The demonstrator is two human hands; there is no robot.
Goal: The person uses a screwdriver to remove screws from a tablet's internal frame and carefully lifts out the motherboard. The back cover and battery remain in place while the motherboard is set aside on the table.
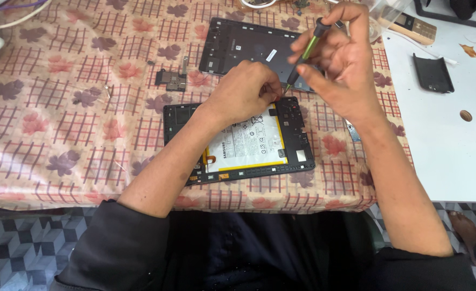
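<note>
Right hand [339, 64] up over the far edge of the opened tablet [238, 143], and its grip is clenched around a slim screwdriver [302, 54] with a green-and-black shaft. The tool slants down and toward the left hand, cap end up between the fingers, tip landing right at the tablet's top edge. Left hand [246, 91] sits just beside that tip, fingers curled in and pinched together at the same spot; whether anything is caught in that pinch, I cannot tell, it is too small to see. The heel of that hand rests on the tablet's dark frame.

Below both hands, toward the person, lies the tablet body with its back off: a white battery [246, 145] with a yellow border fills the middle, black frame and circuit strips all round it. Just beyond the right hand, partly hidden under it, lies the tablet's dark back cover [243, 46], flat, inner face up. Off to the left hand's outer side, well apart, a small metal-and-black part [172, 78] lies by itself on the checked, leaf-patterned cloth [60, 108] that covers the worktop.

Out past the right hand, a white worktop [443, 151] butts up against the cloth. On it sits a small black curved cover [433, 73], and farther back a tan device with dark keys [415, 27].
</note>
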